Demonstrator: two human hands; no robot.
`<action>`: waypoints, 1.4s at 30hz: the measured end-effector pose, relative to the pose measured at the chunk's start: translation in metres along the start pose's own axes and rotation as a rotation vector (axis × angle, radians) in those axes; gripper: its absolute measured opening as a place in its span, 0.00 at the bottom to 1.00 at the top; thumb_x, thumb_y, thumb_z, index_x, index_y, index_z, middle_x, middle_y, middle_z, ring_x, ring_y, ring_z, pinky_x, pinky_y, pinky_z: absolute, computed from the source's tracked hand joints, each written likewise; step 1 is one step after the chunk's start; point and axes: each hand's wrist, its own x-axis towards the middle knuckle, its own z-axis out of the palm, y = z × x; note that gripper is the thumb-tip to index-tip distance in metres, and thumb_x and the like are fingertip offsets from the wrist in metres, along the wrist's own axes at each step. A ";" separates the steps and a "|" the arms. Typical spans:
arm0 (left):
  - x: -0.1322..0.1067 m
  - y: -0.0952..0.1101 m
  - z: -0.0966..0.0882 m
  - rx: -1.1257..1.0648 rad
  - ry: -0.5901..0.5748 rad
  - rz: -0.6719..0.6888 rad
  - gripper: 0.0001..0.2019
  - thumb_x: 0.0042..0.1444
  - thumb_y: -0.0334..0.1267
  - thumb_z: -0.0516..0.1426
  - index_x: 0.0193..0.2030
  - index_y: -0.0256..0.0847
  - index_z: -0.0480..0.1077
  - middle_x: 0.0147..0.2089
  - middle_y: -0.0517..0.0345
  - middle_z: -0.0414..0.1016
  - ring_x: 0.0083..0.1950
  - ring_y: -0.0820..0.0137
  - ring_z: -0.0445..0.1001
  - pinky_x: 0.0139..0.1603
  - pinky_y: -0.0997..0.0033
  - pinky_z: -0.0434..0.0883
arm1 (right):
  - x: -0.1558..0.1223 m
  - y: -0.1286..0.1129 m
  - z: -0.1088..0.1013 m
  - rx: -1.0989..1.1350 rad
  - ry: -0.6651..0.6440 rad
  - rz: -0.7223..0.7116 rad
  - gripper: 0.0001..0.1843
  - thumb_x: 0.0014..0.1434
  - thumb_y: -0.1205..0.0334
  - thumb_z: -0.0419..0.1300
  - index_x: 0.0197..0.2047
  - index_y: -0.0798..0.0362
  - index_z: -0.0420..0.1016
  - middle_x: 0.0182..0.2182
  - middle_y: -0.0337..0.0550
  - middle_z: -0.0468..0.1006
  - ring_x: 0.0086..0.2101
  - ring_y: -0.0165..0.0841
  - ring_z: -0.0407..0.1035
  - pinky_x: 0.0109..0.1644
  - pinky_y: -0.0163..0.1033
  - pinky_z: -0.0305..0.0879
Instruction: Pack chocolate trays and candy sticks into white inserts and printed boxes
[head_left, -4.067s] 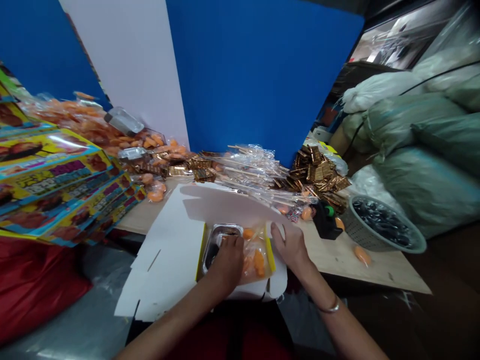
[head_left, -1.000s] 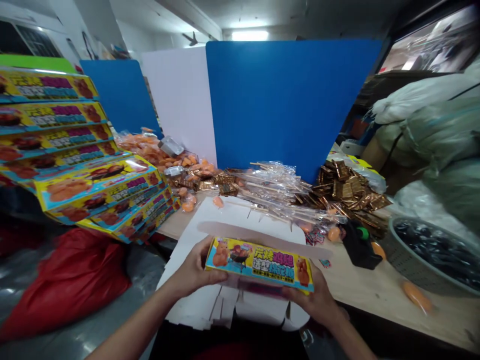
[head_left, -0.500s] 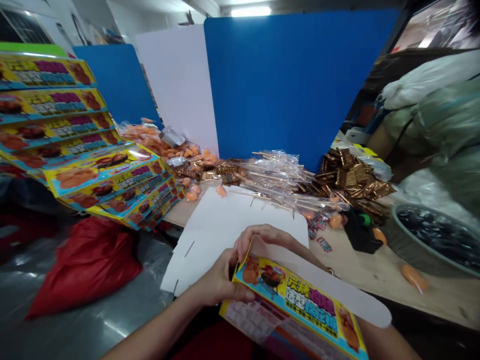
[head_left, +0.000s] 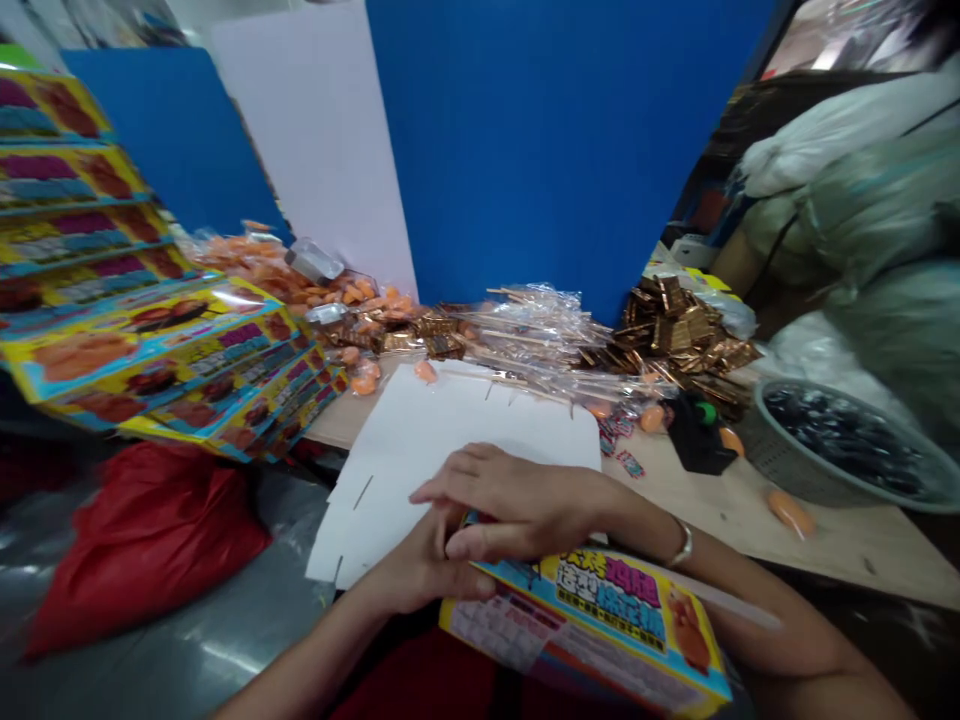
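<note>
A yellow and blue printed box (head_left: 592, 625) with food pictures and Chinese lettering lies tilted low in front of me, its long white flap (head_left: 731, 605) sticking out to the right. My left hand (head_left: 420, 560) grips the box's upper left end. My right hand (head_left: 517, 505) lies across the left hand and the box's top edge, and its fingers hide that corner. A metal bangle sits on my right wrist. Beyond my hands lies a flat white die-cut card (head_left: 450, 450).
Stacked printed boxes (head_left: 150, 350) rise at the left, behind a red bag (head_left: 142, 550) on the floor. Along the wooden table (head_left: 825, 540) lie orange sweets in bags (head_left: 262, 265), sticks in plastic (head_left: 540, 340), gold packets (head_left: 675, 330), a black object (head_left: 697, 435) and a grey basket (head_left: 840, 440).
The box has dropped lower and closer to me. My right hand has moved from its upper edge to lie across my left hand. The view has tilted slightly.
</note>
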 end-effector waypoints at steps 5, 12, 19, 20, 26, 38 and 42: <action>-0.012 -0.019 -0.023 -0.179 0.147 -0.090 0.36 0.40 0.43 0.71 0.59 0.46 0.68 0.51 0.51 0.79 0.51 0.52 0.78 0.48 0.59 0.77 | -0.062 0.027 0.014 0.652 0.641 -0.080 0.30 0.60 0.32 0.52 0.20 0.46 0.69 0.33 0.44 0.79 0.46 0.41 0.72 0.53 0.51 0.69; -0.012 -0.025 -0.037 -0.205 0.228 -0.294 0.33 0.35 0.45 0.73 0.52 0.41 0.75 0.33 0.51 0.83 0.39 0.50 0.81 0.37 0.59 0.80 | -0.086 0.025 0.037 0.693 1.062 0.163 0.24 0.58 0.41 0.63 0.20 0.50 0.71 0.25 0.41 0.76 0.34 0.37 0.74 0.45 0.45 0.70; -0.016 -0.029 -0.031 -0.213 0.389 -0.379 0.40 0.31 0.45 0.74 0.56 0.43 0.73 0.30 0.55 0.83 0.36 0.52 0.82 0.35 0.62 0.80 | -0.083 0.018 0.033 0.617 1.134 0.377 0.26 0.52 0.37 0.66 0.21 0.51 0.73 0.24 0.39 0.75 0.34 0.36 0.76 0.42 0.41 0.71; -0.016 -0.029 -0.031 -0.209 0.396 -0.384 0.41 0.31 0.45 0.74 0.57 0.43 0.72 0.31 0.55 0.83 0.34 0.54 0.82 0.35 0.62 0.80 | -0.084 0.020 0.034 0.613 1.147 0.375 0.26 0.52 0.37 0.66 0.21 0.52 0.74 0.24 0.39 0.76 0.33 0.36 0.76 0.41 0.41 0.71; -0.018 -0.026 -0.029 -0.199 0.379 -0.380 0.37 0.32 0.46 0.74 0.53 0.43 0.74 0.30 0.54 0.83 0.28 0.57 0.81 0.33 0.62 0.79 | -0.084 0.025 0.039 0.704 1.222 0.476 0.26 0.56 0.37 0.63 0.24 0.53 0.73 0.29 0.44 0.81 0.34 0.36 0.76 0.46 0.43 0.70; 0.034 -0.018 -0.069 0.249 0.381 0.209 0.30 0.39 0.41 0.72 0.51 0.45 0.72 0.51 0.62 0.78 0.50 0.59 0.77 0.49 0.72 0.75 | -0.113 0.036 0.025 -0.243 0.850 0.265 0.37 0.56 0.50 0.69 0.65 0.48 0.61 0.58 0.52 0.73 0.58 0.41 0.68 0.59 0.48 0.67; 0.045 0.011 -0.079 0.736 0.162 0.223 0.22 0.50 0.41 0.67 0.52 0.45 0.70 0.55 0.51 0.75 0.56 0.58 0.74 0.54 0.65 0.73 | -0.117 0.055 0.027 -0.454 0.698 0.137 0.09 0.61 0.60 0.65 0.45 0.49 0.75 0.42 0.46 0.82 0.47 0.39 0.75 0.51 0.47 0.71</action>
